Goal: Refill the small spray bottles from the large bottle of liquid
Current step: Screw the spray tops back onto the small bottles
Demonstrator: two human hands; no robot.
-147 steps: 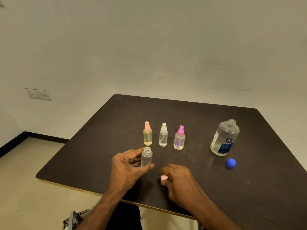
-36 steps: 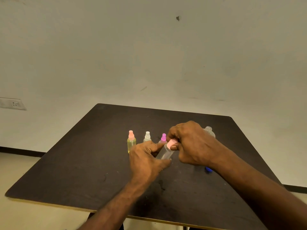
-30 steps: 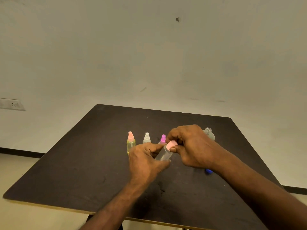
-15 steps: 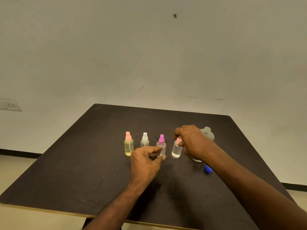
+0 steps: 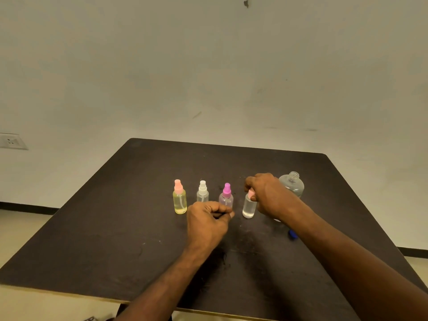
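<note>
On the dark surface four small spray bottles stand in a row, the right hand pinching the pink cap of the rightmost clear bottle, the left hand loosely curled, holding nothing, and the uncapped large bottle far right.

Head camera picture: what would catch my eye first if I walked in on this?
A row of four small spray bottles stands mid-table on the dark table. The right hand pinches the pink top of the rightmost bottle, while the left hand hovers loosely curled in front of the row. Behind the right hand stands the large bottle, uncapped.
</note>
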